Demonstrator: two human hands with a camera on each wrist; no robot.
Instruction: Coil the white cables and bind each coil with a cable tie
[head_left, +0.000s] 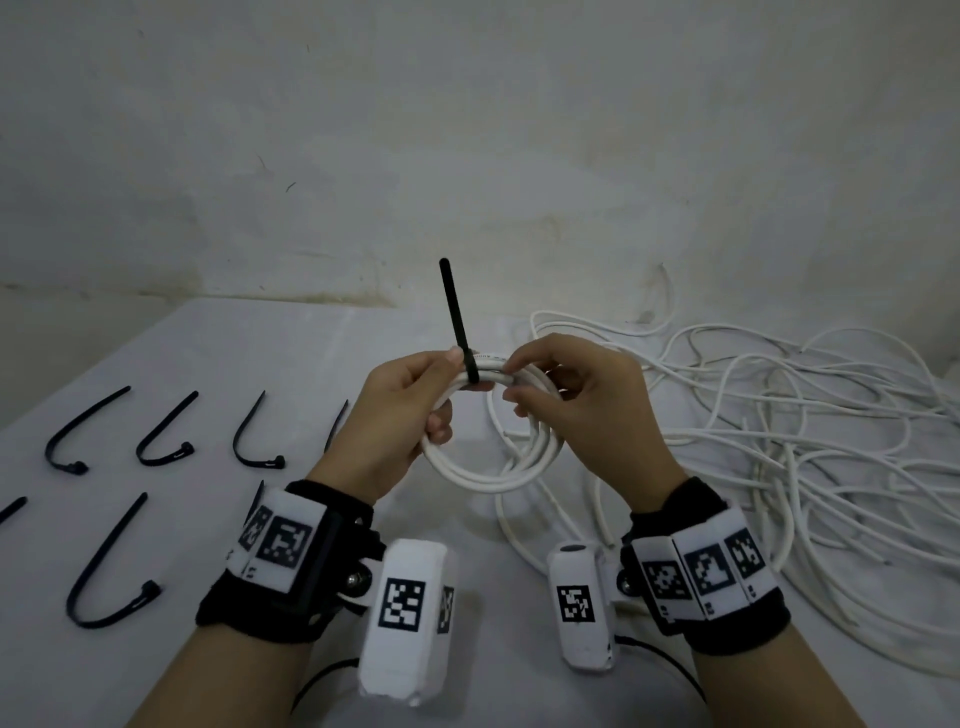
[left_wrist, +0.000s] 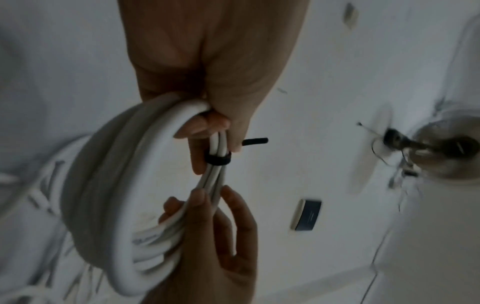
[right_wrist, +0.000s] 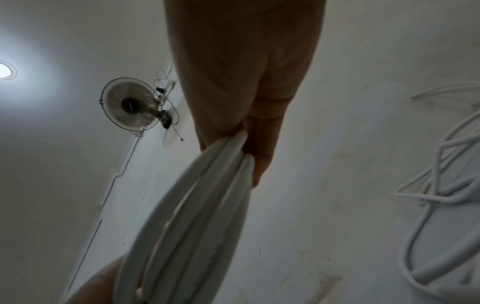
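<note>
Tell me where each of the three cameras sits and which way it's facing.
Head: looks down at the table; both hands and wristbands show.
Left wrist: looks along the left hand up toward a wall fan.
Right wrist: looks along the right hand, same upward tilt.
All three share the white coil.

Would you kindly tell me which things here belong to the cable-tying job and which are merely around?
Job: coil gripped by left hand and right hand; black cable tie around it; spare ties; loose white cables.
Around: wall fan; ceiling light.

A wall fan (right_wrist: 131, 104) hangs near a lit ceiling lamp (right_wrist: 5, 70)
</note>
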